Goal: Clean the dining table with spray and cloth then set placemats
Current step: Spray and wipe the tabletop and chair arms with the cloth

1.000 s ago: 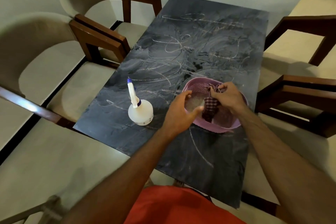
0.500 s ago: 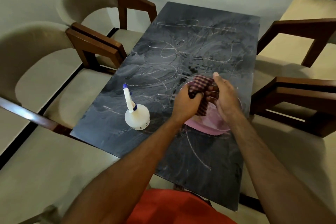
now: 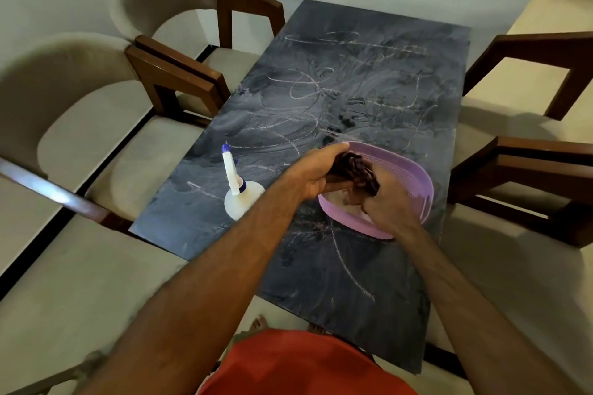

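Nearest me I see an orange shirt (image 3: 298, 365) at the table's (image 3: 337, 266) near edge, both forearms reaching out over the dark, chalk-marked top. My left hand (image 3: 316, 171) and right hand (image 3: 390, 205) both clench the bunched checked cloth (image 3: 356, 170), holding it above the pink basket (image 3: 414, 189) that sits on the table's right side. Just left of the hands stands the white spray bottle (image 3: 239, 194), upright with its blue tip. Farther out, chairs (image 3: 167, 74) flank both sides.
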